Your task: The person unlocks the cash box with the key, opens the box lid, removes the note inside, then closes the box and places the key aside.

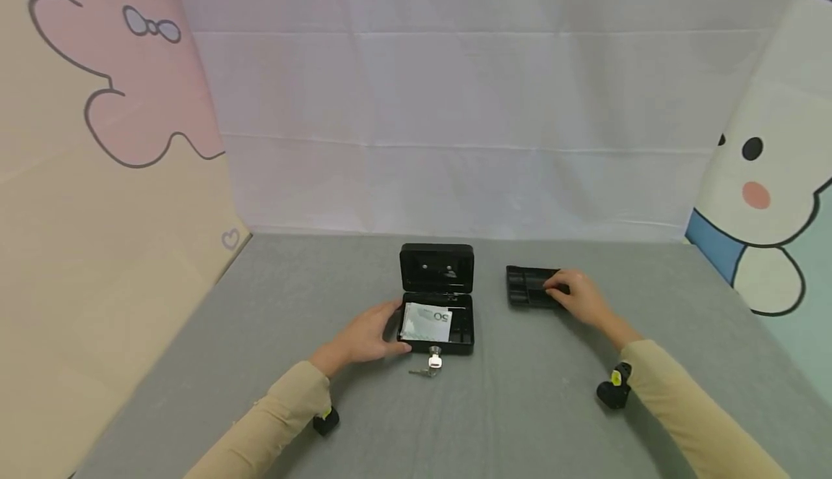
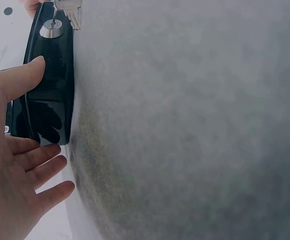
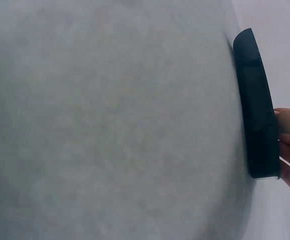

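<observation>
A small black cash box [image 1: 469, 326] stands with its lid [image 1: 437, 268] raised. Banknotes [image 1: 425, 322] marked 50 lie inside it. Keys [image 1: 434, 361] hang from the front lock [image 2: 52, 29]. My left hand [image 1: 367, 336] spans the box's left side: the thumb rests on the front wall, and the loosely extended fingers lie along the side. Farther right is a black compartment tray [image 1: 518, 287] on the table. The fingers of my right hand [image 1: 580, 297] reach over its right end and pinch it there; the tray's wall [image 3: 257, 105] partly hides them in the right wrist view.
A grey cloth [image 1: 513, 407] covers the table. Behind it hangs a pale sheet [image 1: 455, 103]. Printed cartoon panels flank both sides, a pink figure [image 1: 136, 89] at left and a white one [image 1: 776, 154] at right. Each wrist wears a small black camera.
</observation>
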A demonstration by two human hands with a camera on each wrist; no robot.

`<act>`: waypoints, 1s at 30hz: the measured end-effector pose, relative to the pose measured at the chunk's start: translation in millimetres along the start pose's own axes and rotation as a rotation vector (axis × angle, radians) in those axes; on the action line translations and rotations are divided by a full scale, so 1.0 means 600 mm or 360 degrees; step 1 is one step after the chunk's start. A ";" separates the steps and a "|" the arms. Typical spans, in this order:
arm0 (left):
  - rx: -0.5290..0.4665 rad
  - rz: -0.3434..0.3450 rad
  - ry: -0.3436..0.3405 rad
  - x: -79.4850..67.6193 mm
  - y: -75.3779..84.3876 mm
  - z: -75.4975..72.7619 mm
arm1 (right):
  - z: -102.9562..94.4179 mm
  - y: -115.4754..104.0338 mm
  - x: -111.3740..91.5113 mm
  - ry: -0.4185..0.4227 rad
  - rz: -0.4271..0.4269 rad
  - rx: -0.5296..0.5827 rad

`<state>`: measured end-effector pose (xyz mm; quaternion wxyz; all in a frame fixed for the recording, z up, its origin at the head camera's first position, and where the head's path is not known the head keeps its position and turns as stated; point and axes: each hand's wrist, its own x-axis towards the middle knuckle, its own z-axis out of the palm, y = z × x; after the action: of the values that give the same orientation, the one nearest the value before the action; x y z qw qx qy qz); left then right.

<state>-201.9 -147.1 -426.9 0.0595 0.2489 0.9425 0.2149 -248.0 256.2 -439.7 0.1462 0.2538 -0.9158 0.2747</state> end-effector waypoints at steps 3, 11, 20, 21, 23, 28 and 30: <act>-0.0005 0.0002 -0.0002 0.000 0.001 0.001 | -0.002 -0.002 0.000 0.0047 -0.0033 0.0015; 0.0005 0.0005 -0.0006 -0.001 0.002 0.000 | -0.018 -0.031 0.009 0.0024 -0.0014 0.0015; 0.0004 -0.0012 -0.0020 -0.001 0.004 -0.001 | -0.015 -0.094 0.024 -0.0080 0.0014 0.0146; 0.0007 -0.0020 -0.0022 -0.001 0.004 0.000 | -0.011 -0.101 0.026 -0.0082 0.0006 0.0174; 0.0004 -0.0018 -0.0014 -0.001 0.003 0.001 | -0.002 -0.114 0.029 -0.0085 -0.0017 0.0229; -0.0001 -0.0019 -0.0006 -0.001 0.002 0.002 | 0.025 -0.150 0.038 -0.0113 -0.0091 0.0336; 0.0000 -0.0016 -0.0005 -0.001 0.003 0.002 | 0.034 -0.165 0.043 -0.0150 -0.0098 0.0374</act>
<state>-200.4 -145.8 -427.4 0.0620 0.2445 0.9437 0.2141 -218.1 162.8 -403.2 0.0808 0.3097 -0.8750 0.3632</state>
